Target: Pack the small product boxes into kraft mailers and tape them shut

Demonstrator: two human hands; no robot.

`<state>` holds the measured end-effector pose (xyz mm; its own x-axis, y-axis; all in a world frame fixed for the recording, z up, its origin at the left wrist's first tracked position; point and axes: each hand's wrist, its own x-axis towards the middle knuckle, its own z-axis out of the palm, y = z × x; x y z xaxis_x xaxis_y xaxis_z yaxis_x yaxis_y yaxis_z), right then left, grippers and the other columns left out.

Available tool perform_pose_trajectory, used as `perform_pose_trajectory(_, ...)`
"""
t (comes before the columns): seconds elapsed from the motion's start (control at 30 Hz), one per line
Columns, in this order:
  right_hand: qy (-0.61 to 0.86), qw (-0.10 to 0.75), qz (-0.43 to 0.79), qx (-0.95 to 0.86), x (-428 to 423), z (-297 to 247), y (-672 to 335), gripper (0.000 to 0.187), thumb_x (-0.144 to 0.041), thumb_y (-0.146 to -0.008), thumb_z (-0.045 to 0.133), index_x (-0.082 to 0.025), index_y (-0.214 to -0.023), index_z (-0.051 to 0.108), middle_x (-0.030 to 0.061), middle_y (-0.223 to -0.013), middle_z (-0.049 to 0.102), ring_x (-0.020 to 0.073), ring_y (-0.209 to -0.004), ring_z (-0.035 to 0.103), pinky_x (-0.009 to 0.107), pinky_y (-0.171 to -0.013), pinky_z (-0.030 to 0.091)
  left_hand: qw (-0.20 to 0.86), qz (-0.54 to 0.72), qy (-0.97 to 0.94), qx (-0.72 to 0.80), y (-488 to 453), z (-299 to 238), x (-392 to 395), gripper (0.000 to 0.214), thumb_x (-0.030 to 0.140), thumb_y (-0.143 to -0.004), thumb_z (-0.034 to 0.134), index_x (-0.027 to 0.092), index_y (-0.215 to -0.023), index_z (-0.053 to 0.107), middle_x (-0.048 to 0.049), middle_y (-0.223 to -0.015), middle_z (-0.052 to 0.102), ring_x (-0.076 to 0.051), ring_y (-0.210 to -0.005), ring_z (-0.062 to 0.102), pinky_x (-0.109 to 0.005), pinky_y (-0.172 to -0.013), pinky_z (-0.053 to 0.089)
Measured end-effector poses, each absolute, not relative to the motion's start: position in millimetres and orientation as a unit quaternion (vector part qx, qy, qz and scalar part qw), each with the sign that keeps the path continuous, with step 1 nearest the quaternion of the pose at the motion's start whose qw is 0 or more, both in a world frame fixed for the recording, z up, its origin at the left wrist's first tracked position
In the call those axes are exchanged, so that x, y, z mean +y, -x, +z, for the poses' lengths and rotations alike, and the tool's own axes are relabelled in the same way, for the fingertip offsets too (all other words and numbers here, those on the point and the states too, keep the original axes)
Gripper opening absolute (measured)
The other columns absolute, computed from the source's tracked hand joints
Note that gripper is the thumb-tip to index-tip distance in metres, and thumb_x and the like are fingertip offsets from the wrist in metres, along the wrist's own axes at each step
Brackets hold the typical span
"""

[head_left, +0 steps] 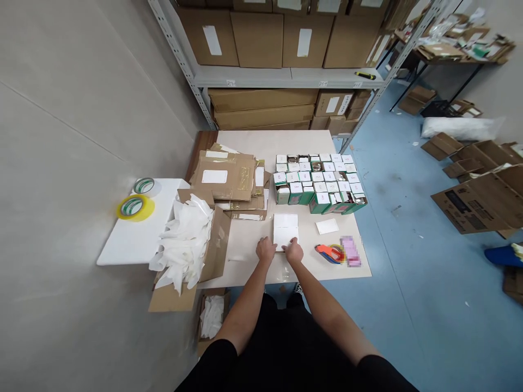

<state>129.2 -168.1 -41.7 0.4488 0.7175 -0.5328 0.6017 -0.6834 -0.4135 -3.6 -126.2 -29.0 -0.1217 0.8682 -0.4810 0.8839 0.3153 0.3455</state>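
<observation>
A flat white rectangular box (pixel 285 228) lies on the table in front of me, with a faint line across its top. My left hand (pixel 266 250) is closed on its near left corner, fingers curled. At the near right corner my right hand (pixel 293 252) grips it too, thumb pointing inward along the near edge. Beyond it stand rows of small white-topped boxes (pixel 320 187) in green cartons. A white card (pixel 327 226) lies to the right, near an orange-handled tool (pixel 327 252). Flattened cardboard pieces (pixel 229 177) are stacked at the far left.
Left of the table, an open carton (pixel 216 245) overflows with white packing material (pixel 186 239). Tape rolls (pixel 134 207) sit on a white side surface (pixel 131 245). A metal shelf (pixel 286 77) with cardboard boxes stands behind. More cartons (pixel 482 196) lie on the blue floor.
</observation>
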Motion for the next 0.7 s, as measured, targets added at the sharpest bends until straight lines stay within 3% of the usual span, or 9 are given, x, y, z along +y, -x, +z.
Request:
perform_pose_trajectory(0.07,0.846,0.082,0.347,-0.396,-170,-41,-133,0.04,-0.041,-0.088,0.073,-0.022,-0.117,0.054,0.0135,-0.101,0.074,0.0305,-0.097,0.07,0.035,-0.078,0.043,0.291,-0.037,-0.613,0.734,6,-24,-121,0.034,0.04,-0.084,0.077,0.018,-0.109,0.069,-0.017,-0.122,0.067,-0.032,-0.117,0.064,-0.038,-0.093,0.05)
perform_pose_trajectory(0.17,0.846,0.117,0.303,-0.423,-178,-45,-141,0.036,-0.037,-0.087,0.07,-0.021,-0.117,0.057,0.0155,-0.112,0.072,0.0325,-0.11,0.066,0.037,-0.086,0.046,0.3,-0.017,-0.699,0.649,4,-25,-119,0.04,0.031,-0.093,0.066,0.022,-0.132,0.063,-0.0161,-0.142,0.059,-0.03,-0.131,0.056,-0.04,-0.106,0.046)
perform_pose_trajectory(0.3,0.861,0.222,0.241,-0.389,-195,-60,-152,0.046,-0.033,-0.086,0.061,-0.016,-0.128,0.059,0.0201,-0.135,0.063,0.0357,-0.129,0.056,0.042,-0.104,0.043,0.369,-0.034,-0.75,0.548,-3,-42,-126,0.073,0.038,-0.095,0.059,0.028,-0.163,0.033,-0.0096,-0.173,0.021,-0.036,-0.143,0.047,-0.046,-0.113,0.042)
perform_pose_trajectory(0.37,0.86,0.267,0.272,-0.34,-202,-66,-156,0.056,-0.037,-0.085,0.059,-0.012,-0.135,0.058,0.0216,-0.141,0.061,0.0365,-0.133,0.054,0.042,-0.108,0.042,0.403,-0.059,-0.738,0.539,-3,-53,-128,0.086,0.046,-0.093,0.06,0.029,-0.167,0.02,-0.0083,-0.176,0.004,-0.04,-0.14,0.05,-0.049,-0.112,0.043)
perform_pose_trajectory(0.43,0.843,0.302,0.332,-0.296,-206,-69,-157,0.063,-0.043,-0.083,0.059,-0.013,-0.139,0.058,0.0203,-0.141,0.063,0.0349,-0.132,0.058,0.04,-0.106,0.044,0.426,-0.058,-0.732,0.529,1,-61,-126,0.088,0.052,-0.094,0.058,0.031,-0.168,0.016,-0.0068,-0.176,-0.002,-0.04,-0.141,0.05,-0.049,-0.113,0.042)
perform_pose_trajectory(0.53,0.813,0.361,0.376,-0.258,-209,-64,-149,0.066,-0.053,-0.085,0.055,-0.018,-0.141,0.057,0.0139,-0.13,0.072,0.0303,-0.123,0.066,0.037,-0.102,0.047,0.459,-0.022,-0.712,0.531,19,-67,-117,0.079,0.057,-0.096,0.052,0.031,-0.165,0.026,-0.0051,-0.176,0.005,-0.036,-0.149,0.043,-0.047,-0.121,0.034)
perform_pose_trajectory(0.63,0.761,0.438,0.391,-0.275,-209,-57,-132,0.062,-0.056,-0.089,0.049,-0.021,-0.139,0.057,0.0094,-0.115,0.078,0.0269,-0.117,0.068,0.036,-0.102,0.047,0.466,0.031,-0.657,0.591,52,-68,-113,0.071,0.062,-0.098,0.045,0.026,-0.159,0.042,-0.0102,-0.171,0.028,-0.035,-0.153,0.037,-0.049,-0.124,0.029)
perform_pose_trajectory(0.7,0.731,0.469,0.4,-0.293,-206,-55,-120,0.06,-0.054,-0.089,0.049,-0.021,-0.138,0.058,0.009,-0.114,0.079,0.0258,-0.117,0.068,0.036,-0.102,0.048,0.471,0.068,-0.615,0.628,77,-70,-116,0.072,0.066,-0.099,0.04,0.02,-0.154,0.049,-0.015,-0.162,0.045,-0.036,-0.15,0.041,-0.05,-0.121,0.033)
